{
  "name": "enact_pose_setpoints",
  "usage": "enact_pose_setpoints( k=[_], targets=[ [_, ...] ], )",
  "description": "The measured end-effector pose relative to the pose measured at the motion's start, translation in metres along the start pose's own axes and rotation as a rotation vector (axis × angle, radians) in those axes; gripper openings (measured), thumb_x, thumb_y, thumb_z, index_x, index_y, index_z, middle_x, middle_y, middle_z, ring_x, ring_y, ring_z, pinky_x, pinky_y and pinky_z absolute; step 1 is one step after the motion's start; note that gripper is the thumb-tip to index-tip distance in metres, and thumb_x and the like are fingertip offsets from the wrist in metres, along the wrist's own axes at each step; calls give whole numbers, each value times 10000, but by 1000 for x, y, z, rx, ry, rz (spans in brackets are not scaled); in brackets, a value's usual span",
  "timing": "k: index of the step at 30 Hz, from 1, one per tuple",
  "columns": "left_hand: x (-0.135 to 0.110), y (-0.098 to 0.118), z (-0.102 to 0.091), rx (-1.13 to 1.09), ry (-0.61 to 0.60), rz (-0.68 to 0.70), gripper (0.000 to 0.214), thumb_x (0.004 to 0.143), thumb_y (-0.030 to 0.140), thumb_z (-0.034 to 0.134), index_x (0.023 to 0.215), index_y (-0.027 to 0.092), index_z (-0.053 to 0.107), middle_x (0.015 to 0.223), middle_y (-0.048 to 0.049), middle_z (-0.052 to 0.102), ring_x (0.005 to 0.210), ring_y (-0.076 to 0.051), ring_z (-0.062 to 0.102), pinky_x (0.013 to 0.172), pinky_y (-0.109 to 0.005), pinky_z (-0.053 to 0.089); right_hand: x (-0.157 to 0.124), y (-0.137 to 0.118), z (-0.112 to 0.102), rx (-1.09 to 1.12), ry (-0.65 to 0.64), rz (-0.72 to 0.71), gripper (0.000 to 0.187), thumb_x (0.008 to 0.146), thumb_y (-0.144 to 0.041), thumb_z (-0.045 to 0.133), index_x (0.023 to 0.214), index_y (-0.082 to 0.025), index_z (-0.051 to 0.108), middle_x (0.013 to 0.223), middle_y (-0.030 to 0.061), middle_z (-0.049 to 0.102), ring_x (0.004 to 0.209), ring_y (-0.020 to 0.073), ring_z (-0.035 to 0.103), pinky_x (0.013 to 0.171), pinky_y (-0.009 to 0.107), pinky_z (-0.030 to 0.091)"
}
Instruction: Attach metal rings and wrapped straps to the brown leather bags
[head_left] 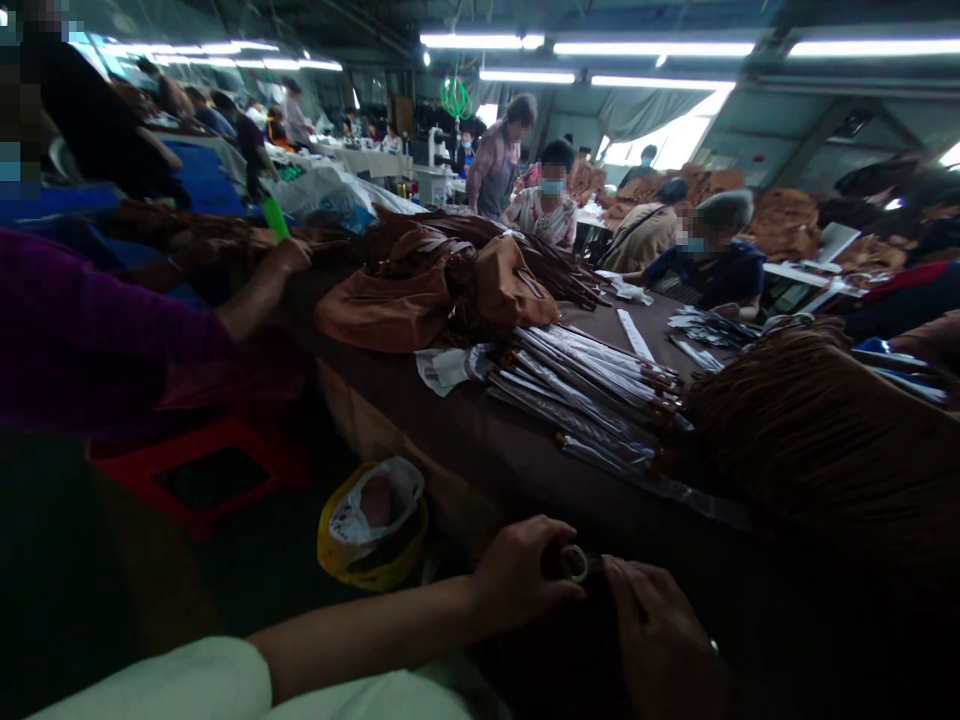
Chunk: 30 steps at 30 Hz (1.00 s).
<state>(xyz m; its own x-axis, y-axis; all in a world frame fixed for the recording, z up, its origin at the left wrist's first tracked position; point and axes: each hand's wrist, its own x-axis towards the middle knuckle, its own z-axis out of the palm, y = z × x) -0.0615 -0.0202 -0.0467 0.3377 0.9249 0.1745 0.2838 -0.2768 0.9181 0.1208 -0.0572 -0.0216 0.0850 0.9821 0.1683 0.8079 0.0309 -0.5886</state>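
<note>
My left hand [519,575] is closed in a pinch on a dark brown strap with a metal ring [574,563] at the near edge of the brown table [480,440]. Just right of the ring, my right hand [660,640] rests curled on the same dark piece; what its fingers grip is hidden. A brown fringed piece [810,450] lies to the right, beyond my hands.
Wrapped straps in clear sleeves [592,385] lie mid-table, with tan leather bags [442,280] behind them. A co-worker's arm in a purple sleeve [112,330] reaches in from the left. A red stool [202,475] and a yellow bag [373,520] sit on the floor. Other people work at far tables.
</note>
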Motion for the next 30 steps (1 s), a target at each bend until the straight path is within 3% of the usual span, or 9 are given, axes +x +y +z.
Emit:
enact_pose_setpoints(
  k=[6,10,14,17,19,21,26,28,30],
  targets=[
    [-11,-7,12,162,-113,58,708,626,455,802,1211,178,515,1102,-71,622,984,-213,596,871,-311,478,1,-1,0,133,-194,15,383,882,-532,481,898,-230,716,900,45,696,833,187,661,722,261,512],
    [-11,-14,17,471,-293,10,452,773,543,622,1003,159,559,968,-86,647,887,-246,626,786,-359,507,-10,-5,6,-117,-77,-152,358,919,-476,459,871,-234,718,839,53,692,777,205,643,692,304,478],
    [-2,-14,24,633,-412,-74,322,840,451,500,952,155,561,903,-108,671,798,-275,663,662,-370,528,-30,-11,22,-495,55,-429,234,918,-288,497,939,-213,718,711,53,649,699,231,576,690,373,408],
    [2,-12,27,684,-522,-111,292,849,432,459,853,165,579,844,-116,679,766,-287,675,610,-362,524,-40,-5,28,-504,65,-493,234,906,-236,513,1017,-203,716,712,57,660,713,231,579,706,372,404],
    [1,-11,27,691,-545,-102,324,835,476,482,850,168,582,843,-114,683,751,-279,677,600,-347,518,-39,3,25,-321,9,-387,226,889,-313,557,1006,-227,731,737,55,689,732,226,605,724,358,426],
    [-1,-14,25,669,-491,-48,379,824,533,508,897,168,574,863,-104,684,756,-261,675,615,-328,511,-34,11,18,-72,-73,-150,245,850,-416,602,955,-250,749,799,57,724,762,229,641,722,341,458],
    [-7,-28,19,507,-478,295,487,775,622,579,927,161,540,884,-79,669,803,-209,656,689,-273,485,-16,19,7,425,-286,400,438,754,-572,635,895,-175,755,727,66,740,650,241,679,550,306,503],
    [-8,-30,19,488,-499,293,477,776,608,592,928,158,542,886,-80,671,796,-199,654,678,-258,477,-16,16,10,594,-351,532,484,697,-607,661,851,-158,753,695,67,732,636,250,677,546,313,513],
    [-7,-27,21,521,-497,176,471,787,604,574,947,161,555,898,-83,678,793,-209,661,657,-260,481,-21,11,14,511,-269,509,474,695,-611,655,843,-170,751,735,77,740,683,264,685,579,324,526]
  ],
)
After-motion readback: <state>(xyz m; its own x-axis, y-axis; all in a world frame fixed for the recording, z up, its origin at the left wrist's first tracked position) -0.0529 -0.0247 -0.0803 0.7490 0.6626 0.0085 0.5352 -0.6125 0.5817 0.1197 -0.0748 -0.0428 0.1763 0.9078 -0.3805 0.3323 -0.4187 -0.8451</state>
